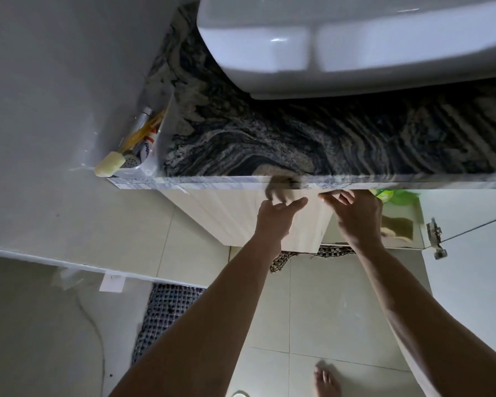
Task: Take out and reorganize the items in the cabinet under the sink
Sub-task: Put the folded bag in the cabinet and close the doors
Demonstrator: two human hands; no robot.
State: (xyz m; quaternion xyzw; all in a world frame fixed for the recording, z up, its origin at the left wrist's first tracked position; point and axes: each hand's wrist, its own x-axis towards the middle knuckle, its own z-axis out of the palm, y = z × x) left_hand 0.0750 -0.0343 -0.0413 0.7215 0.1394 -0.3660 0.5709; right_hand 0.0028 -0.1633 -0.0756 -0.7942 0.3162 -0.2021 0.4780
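Hands, left [275,214] and right [355,216], reach empty, grips loosely spread; right cabinet door [470,213] open, left door [241,216] seemingly next.

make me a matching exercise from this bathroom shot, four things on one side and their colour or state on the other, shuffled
Things:
1. countertop
2. sink
3. right cabinet door
4. left cabinet door

Colour or state:
A. white and glossy
B. swung open, hinge showing
C. dark with swirling pale veins
D. pale wood grain, in front of the cabinet

Pairs: 1-C, 2-A, 3-B, 4-D
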